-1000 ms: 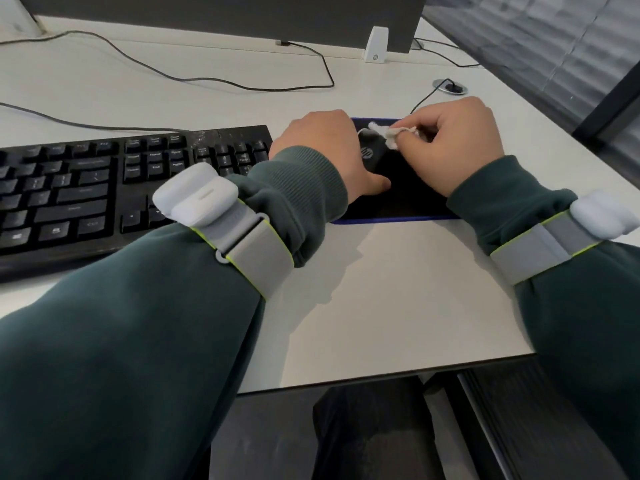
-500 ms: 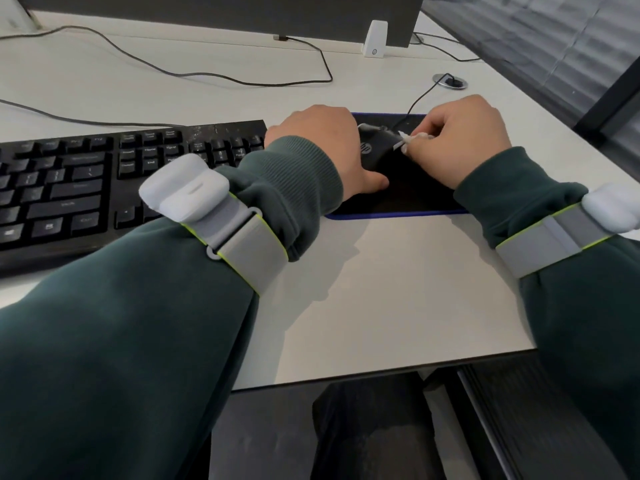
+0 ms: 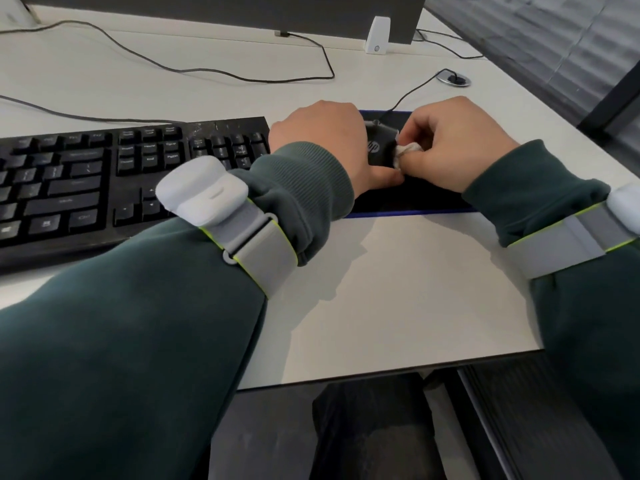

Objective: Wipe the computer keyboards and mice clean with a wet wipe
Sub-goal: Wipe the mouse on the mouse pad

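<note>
1. While the left hand [image 3: 322, 140] has its grip curled round the mouse [image 3: 379, 147] on the mouse pad [image 3: 415, 199], the right hand [image 3: 450, 143] pinches the wet wipe [image 3: 407, 150] against its flank
2. Step judged: mouse wiping; keyboard [image 3: 104, 181] lies just left
3. Next calls for short, firm rubs

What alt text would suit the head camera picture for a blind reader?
A person's right hand pinches a crumpled white wipe against a black mouse, which the left hand holds steady on a dark mouse pad. A black keyboard lies to the left on the white desk.
</note>
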